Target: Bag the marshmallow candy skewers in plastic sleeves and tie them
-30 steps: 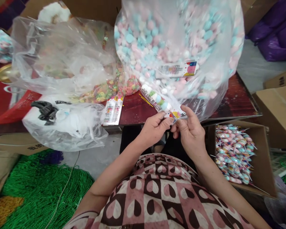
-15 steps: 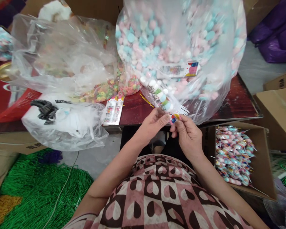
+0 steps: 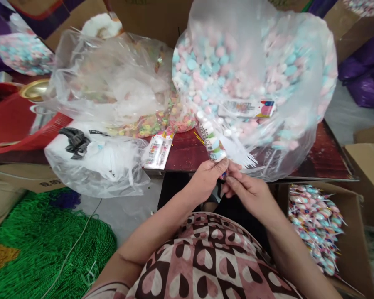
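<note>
A slim printed plastic packet of candies [image 3: 214, 143], white, green and blue inside, slants up from my hands at the table's front edge. My left hand [image 3: 207, 178] is closed round its lower end, thumb on top. My right hand [image 3: 249, 191] pinches the packet's dark, colourful gathered tip, close against the left fingers. Just behind lie white sticks [image 3: 251, 160] and thin gold ties [image 3: 200, 138]. A big clear bag of pink, blue and white candies [image 3: 205, 62] stands beyond, with a flat printed wrapper [image 3: 246, 109] on it.
On the left are a bag of ring-shaped candies [image 3: 146, 124], flat printed packets [image 3: 158, 151], a bag of white items [image 3: 109, 155] and a red basket [image 3: 21, 122]. A cardboard box [image 3: 357, 232] of finished-looking candy packs stands at lower right. Green strands [image 3: 59, 249] cover the floor.
The packet's colourful end, spread flat between both hands before, is now bunched and mostly hidden in my fingers. The whole view has shifted, with things appearing further right and lower.
</note>
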The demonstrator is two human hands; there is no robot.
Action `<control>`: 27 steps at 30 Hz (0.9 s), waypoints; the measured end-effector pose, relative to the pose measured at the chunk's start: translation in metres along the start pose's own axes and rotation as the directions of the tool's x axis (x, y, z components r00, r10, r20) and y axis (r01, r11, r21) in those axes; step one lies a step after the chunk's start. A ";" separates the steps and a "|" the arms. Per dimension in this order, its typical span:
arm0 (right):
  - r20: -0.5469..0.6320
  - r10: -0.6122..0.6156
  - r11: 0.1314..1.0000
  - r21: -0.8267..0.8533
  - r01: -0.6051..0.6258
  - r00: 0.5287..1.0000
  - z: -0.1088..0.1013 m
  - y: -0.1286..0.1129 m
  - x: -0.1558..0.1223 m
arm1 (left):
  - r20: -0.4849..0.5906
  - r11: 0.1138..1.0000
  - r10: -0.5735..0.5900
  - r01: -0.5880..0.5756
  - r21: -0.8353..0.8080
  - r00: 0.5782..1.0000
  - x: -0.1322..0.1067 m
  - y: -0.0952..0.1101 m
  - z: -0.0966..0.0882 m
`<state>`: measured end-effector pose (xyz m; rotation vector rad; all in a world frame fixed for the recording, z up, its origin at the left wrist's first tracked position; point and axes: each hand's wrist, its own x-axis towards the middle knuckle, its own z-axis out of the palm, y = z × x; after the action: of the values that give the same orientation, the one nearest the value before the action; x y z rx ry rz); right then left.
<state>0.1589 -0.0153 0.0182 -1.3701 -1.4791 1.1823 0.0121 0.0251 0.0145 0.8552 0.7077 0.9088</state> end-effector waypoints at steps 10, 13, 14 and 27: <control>0.269 0.033 0.841 0.513 -0.172 0.963 -0.004 -0.028 0.024 | 0.682 0.844 -0.214 0.484 -0.232 0.699 -0.021 0.002 0.006; 0.130 0.018 0.836 0.543 -0.087 0.991 0.019 -0.028 0.027 | 0.531 0.932 -0.202 0.328 -0.154 0.823 -0.022 0.001 -0.002; 0.024 0.018 0.844 0.536 -0.028 1.000 0.026 -0.027 0.029 | 0.399 0.973 -0.191 0.226 -0.042 0.897 -0.022 0.001 -0.005; -0.069 0.011 0.962 0.274 0.008 0.998 0.034 -0.022 0.049 | -0.043 0.917 0.076 -0.053 0.396 0.996 -0.021 0.004 -0.036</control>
<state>0.1148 0.0298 0.0279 -1.2103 -1.2141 1.2744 -0.0284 0.0192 0.0036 1.2199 0.9363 0.8648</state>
